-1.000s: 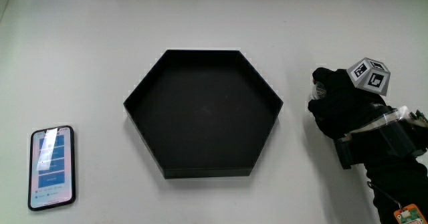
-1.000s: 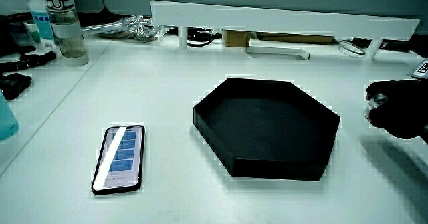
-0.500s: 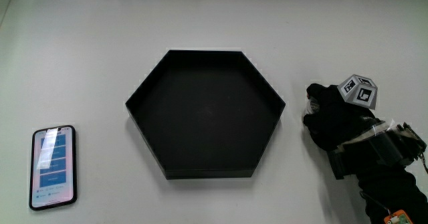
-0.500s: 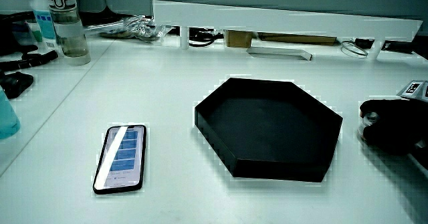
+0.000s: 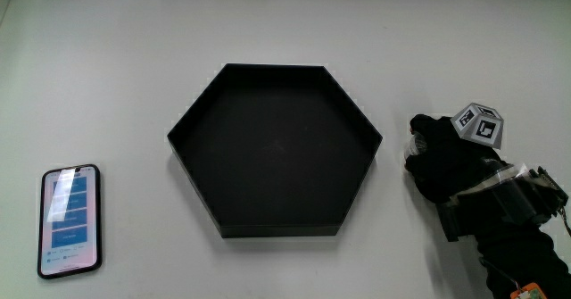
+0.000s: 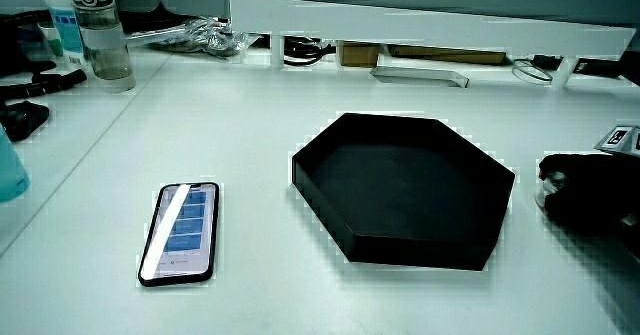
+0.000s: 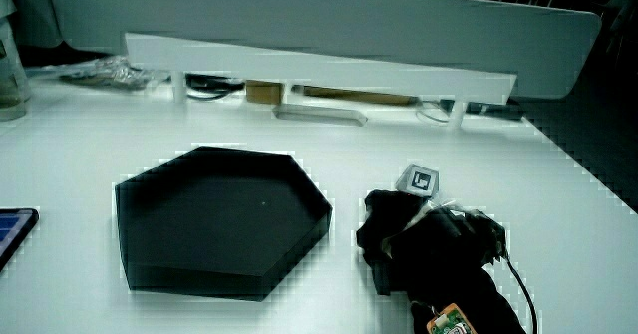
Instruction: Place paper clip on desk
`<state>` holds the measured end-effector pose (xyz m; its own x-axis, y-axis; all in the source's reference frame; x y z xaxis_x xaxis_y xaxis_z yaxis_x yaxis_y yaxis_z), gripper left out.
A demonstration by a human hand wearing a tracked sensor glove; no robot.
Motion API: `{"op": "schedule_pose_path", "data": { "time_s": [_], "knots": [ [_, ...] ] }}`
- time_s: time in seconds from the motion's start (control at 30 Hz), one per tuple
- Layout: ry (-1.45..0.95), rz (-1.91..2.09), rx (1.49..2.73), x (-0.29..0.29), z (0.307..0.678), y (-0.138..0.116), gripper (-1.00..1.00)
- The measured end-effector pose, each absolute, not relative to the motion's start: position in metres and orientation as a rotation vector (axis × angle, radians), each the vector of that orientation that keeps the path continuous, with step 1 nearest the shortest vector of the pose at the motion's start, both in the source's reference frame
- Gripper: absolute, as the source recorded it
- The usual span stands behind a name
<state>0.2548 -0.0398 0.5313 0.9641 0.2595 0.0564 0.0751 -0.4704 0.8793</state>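
1. one gloved hand (image 5: pixel 443 159) rests low on the table (image 5: pixel 116 85), just beside the black hexagonal tray (image 5: pixel 274 149).
2. your fingers are curled under — you cannot tell whether they hold anything.
3. no paper clip shows in any view — possibly hidden under the glove.
4. a phone (image 5: pixel 69 220) lies well apart from the tray, screen lit.
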Motion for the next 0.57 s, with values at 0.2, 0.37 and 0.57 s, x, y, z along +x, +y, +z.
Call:
{"op": "schedule_pose_path", "data": {
  "time_s": [0.2, 0.37, 0.57],
  "knots": [
    [0.239, 0.220, 1.992, 0.256, 0.534, -0.038, -0.71],
    [0.240, 0.224, 2.069, 0.262, 0.525, -0.038, -1.00],
    [0.276, 0.255, 2.254, 0.272, 0.498, -0.046, -1.00]
  ]
}}
